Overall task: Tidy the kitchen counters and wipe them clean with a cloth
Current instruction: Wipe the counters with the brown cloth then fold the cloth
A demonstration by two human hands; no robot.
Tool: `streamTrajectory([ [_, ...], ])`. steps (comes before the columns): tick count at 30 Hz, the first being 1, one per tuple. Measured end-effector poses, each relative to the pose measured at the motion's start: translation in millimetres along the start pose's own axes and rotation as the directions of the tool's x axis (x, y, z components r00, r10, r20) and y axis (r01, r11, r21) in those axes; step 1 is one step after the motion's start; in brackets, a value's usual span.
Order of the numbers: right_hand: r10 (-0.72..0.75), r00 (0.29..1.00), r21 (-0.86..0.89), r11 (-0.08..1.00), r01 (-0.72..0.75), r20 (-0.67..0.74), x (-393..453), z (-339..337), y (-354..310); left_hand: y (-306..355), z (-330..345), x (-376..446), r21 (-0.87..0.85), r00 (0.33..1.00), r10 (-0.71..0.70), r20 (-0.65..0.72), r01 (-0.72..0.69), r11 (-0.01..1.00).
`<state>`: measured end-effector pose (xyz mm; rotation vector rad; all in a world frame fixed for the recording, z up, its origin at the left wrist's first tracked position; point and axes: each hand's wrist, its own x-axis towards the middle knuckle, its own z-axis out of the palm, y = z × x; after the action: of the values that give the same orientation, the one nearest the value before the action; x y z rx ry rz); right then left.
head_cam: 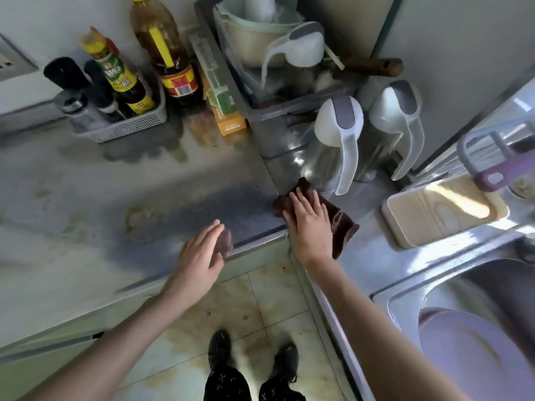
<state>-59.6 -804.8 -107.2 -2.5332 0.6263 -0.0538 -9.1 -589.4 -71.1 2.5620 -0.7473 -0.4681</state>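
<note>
A dark brown cloth [342, 224] lies on the steel counter [144, 180] at the inner corner where two runs meet. My right hand [308, 224] lies flat on the cloth, palm down, fingers spread and pointing away from me. My left hand [199, 256] hovers flat over the front edge of the left counter run, fingers together and blurred. A small brownish patch shows under its fingertips; I cannot tell what it is. The counter surface around both hands looks damp and streaked, with yellowish stains further left.
Two clear pitchers with white lids [338, 134] [396, 120] stand just behind the cloth. A grey bin of dishes [260, 120], an oil bottle [170, 53] and a basket of sauce bottles [130, 128] line the back. Right: a beige tray [443, 209] and the sink [411, 287] holding a purple plate [463, 351].
</note>
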Motion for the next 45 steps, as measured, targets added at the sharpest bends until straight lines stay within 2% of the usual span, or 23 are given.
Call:
streamTrajectory([
  [2, 0.043, 0.999, 0.097, 0.994, -0.041, -0.024, -10, 22, -39, -8, -4, 1, -0.012, 1.000, -0.014, -0.015, 0.014, 1.000],
  [4, -0.160, 0.984, 0.112, 0.982, 0.151, 0.077, -29, 42, -67, -15, -9, 4, -0.008, 1.000, 0.010, -0.023, -0.010, 1.000],
  [6, -0.391, 0.903, -0.021, 0.916, 0.401, 0.176, -39, 51, -71, -26, -15, 8, -0.005, 0.999, 0.037, -0.019, -0.037, 0.999],
  [7, -0.430, 0.881, -0.082, 0.888, 0.452, 0.198, -33, 50, -68, -32, -19, 11, -0.005, 0.999, 0.039, -0.007, -0.039, 0.999],
  [10, -0.323, 0.927, -0.173, 0.918, 0.356, 0.193, 3, 42, -58, -55, -35, 18, -0.006, 0.999, 0.045, 0.005, -0.045, 0.999],
  [13, -0.048, 0.994, -0.186, 0.980, 0.066, 0.095, 40, 38, -70, -78, -54, 22, 0.016, 1.000, 0.019, 0.001, -0.019, 1.000],
  [15, 0.093, 0.994, -0.169, 0.982, -0.083, 0.053, 44, 48, -89, -94, -65, 19, 0.104, 0.997, -0.045, 0.069, 0.038, 0.994],
  [16, 0.085, 0.995, -0.172, 0.982, -0.075, 0.053, 36, 56, -99, -103, -70, 16, 0.178, 0.990, -0.094, 0.100, 0.075, 0.981],
  [18, -0.087, 0.991, -0.185, 0.977, 0.106, 0.105, 7, 71, -116, -121, -80, 11, 0.311, 0.971, -0.208, 0.120, 0.162, 0.937],
  [20, -0.259, 0.940, -0.205, 0.930, 0.305, 0.220, -16, 75, -120, -139, -90, 8, 0.378, 0.932, -0.339, 0.131, 0.269, 0.886],
  [21, -0.287, 0.919, -0.211, 0.914, 0.348, 0.269, -17, 72, -117, -146, -94, 5, 0.390, 0.907, -0.396, 0.140, 0.317, 0.864],
  [23, -0.260, 0.928, -0.241, 0.914, 0.326, 0.268, -1, 68, -109, -155, -99, -2, 0.413, 0.869, -0.470, 0.154, 0.376, 0.830],
  [26, 0.004, 0.994, -0.226, 0.974, 0.021, 0.110, 39, 64, -113, -156, -96, -7, 0.439, 0.836, -0.528, 0.146, 0.424, 0.792],
  [28, 0.157, 0.987, -0.186, 0.971, -0.148, 0.035, 47, 74, -131, -155, -94, -6, 0.461, 0.823, -0.549, 0.149, 0.434, 0.775],
  [29, 0.144, 0.989, -0.195, 0.971, -0.138, 0.016, 39, 82, -144, -155, -94, -5, 0.465, 0.819, -0.552, 0.157, 0.432, 0.773],
  [30, 0.058, 0.998, -0.217, 0.975, -0.049, 0.032, 25, 91, -156, -156, -94, -4, 0.461, 0.815, -0.555, 0.167, 0.433, 0.775],
  [32, -0.177, 0.972, -0.278, 0.936, 0.214, 0.152, -15, 106, -175, -159, -93, -3, 0.446, 0.803, -0.566, 0.189, 0.443, 0.778],
  [34, -0.281, 0.922, -0.299, 0.885, 0.356, 0.265, -31, 106, -175, -163, -92, -3, 0.428, 0.806, -0.557, 0.200, 0.439, 0.790],
  [36, -0.249, 0.929, -0.311, 0.891, 0.331, 0.274, -7, 99, -162, -166, -92, -4, 0.408, 0.841, -0.502, 0.203, 0.394, 0.824],
  [39, -0.075, 0.981, -0.307, 0.943, 0.128, 0.177, 49, 82, -146, -172, -92, -4, 0.390, 0.906, -0.371, 0.206, 0.271, 0.880],
  [42, 0.069, 0.993, -0.269, 0.962, -0.041, 0.095, 71, 83, -150, -177, -95, 1, 0.398, 0.897, -0.353, 0.265, 0.232, 0.887],
  [43, 0.068, 0.995, -0.288, 0.957, -0.042, 0.079, 64, 89, -156, -177, -95, 2, 0.397, 0.891, -0.360, 0.277, 0.235, 0.887],
  [45, -0.071, 0.991, -0.328, 0.939, 0.104, 0.112, 38, 99, -169, -176, -95, 5, 0.388, 0.887, -0.369, 0.278, 0.247, 0.888],
])
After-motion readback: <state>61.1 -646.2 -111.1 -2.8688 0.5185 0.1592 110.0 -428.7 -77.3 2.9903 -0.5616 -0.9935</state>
